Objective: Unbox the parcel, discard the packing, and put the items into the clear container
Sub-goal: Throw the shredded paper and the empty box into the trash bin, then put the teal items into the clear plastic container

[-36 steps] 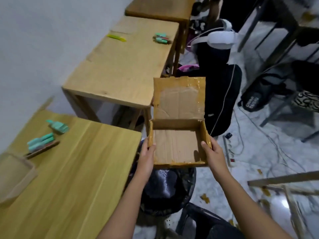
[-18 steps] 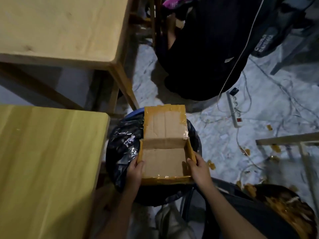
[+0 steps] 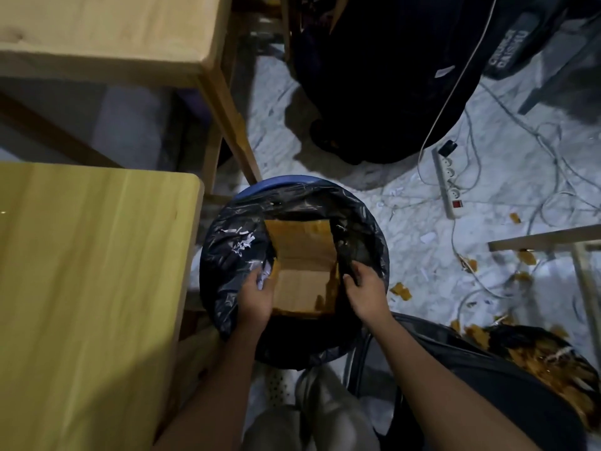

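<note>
Now | hands: left (image 3: 257,296), right (image 3: 366,289) | one box (image 3: 302,265) | one bin (image 3: 224,255)

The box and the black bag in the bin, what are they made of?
The box looks like cardboard: dull brown, creased, with glossy tan tape along its edges. The bin bag seems thin plastic film: black, shiny and crinkled with bright glints. The bin rim looks like smooth blue plastic, though little shows.

My only view is the head camera, tipped steeply down over the floor and close above the bin (image 3: 294,203), which sits mid-frame. My two forearms enter from the bottom edge. The near tabletop (image 3: 91,275) fills the left side, the floor with its power strip (image 3: 449,183) the right. The wide lens bends the edges.
</note>
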Motion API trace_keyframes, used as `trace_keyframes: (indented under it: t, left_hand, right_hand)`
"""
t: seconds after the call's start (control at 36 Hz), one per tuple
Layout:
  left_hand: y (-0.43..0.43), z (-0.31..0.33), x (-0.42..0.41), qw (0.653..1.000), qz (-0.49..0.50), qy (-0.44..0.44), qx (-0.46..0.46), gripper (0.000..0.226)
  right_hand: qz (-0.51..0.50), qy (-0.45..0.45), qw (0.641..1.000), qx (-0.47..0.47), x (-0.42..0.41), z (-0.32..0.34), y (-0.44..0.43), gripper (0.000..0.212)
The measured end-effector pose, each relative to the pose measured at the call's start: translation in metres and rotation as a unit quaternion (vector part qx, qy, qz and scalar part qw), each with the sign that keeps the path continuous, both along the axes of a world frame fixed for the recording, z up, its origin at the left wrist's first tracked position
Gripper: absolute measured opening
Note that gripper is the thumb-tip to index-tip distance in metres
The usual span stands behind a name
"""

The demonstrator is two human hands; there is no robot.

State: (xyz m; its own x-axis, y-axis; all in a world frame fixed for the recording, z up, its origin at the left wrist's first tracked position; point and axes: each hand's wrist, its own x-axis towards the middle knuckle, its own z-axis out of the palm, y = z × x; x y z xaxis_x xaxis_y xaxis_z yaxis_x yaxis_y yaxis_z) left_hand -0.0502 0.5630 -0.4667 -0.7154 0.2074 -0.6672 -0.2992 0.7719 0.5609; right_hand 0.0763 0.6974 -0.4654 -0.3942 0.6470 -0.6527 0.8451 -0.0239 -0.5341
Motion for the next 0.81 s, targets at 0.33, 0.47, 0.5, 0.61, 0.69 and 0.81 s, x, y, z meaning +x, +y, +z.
trace_keyframes:
  t: [0.33, 0.47, 0.5, 0.61, 0.69, 0.81]
  left_hand:
    - [0.029, 0.089, 0.022, 0.994, -0.088, 0.012, 0.058, 0.040]
    - [0.044, 0.159, 0.016, 0.988, -0.098, 0.034, 0.118, 0.042]
    - [0.044, 0.176, 0.012, 0.985, -0.095, 0.034, 0.137, 0.042]
    - [0.035, 0.236, -0.013, 0.974, -0.052, 0.086, 0.205, 0.039]
    - [0.008, 0.273, -0.040, 0.960, 0.010, 0.174, 0.219, 0.035]
    - [-0.059, 0.306, -0.072, 0.925, 0.153, 0.288, 0.196, 0.037]
  right_hand:
    - [0.056, 0.034, 0.997, 0.044, -0.003, 0.100, 0.012, 0.037]
    - [0.092, 0.092, 0.988, 0.086, -0.026, 0.170, 0.022, 0.036]
    - [0.104, 0.105, 0.984, 0.099, -0.033, 0.183, 0.021, 0.035]
    - [0.148, 0.149, 0.968, 0.135, -0.068, 0.235, 0.012, 0.032]
    - [0.191, 0.177, 0.955, 0.144, -0.100, 0.262, -0.005, 0.034]
    - [0.273, 0.213, 0.930, 0.121, -0.145, 0.282, -0.045, 0.037]
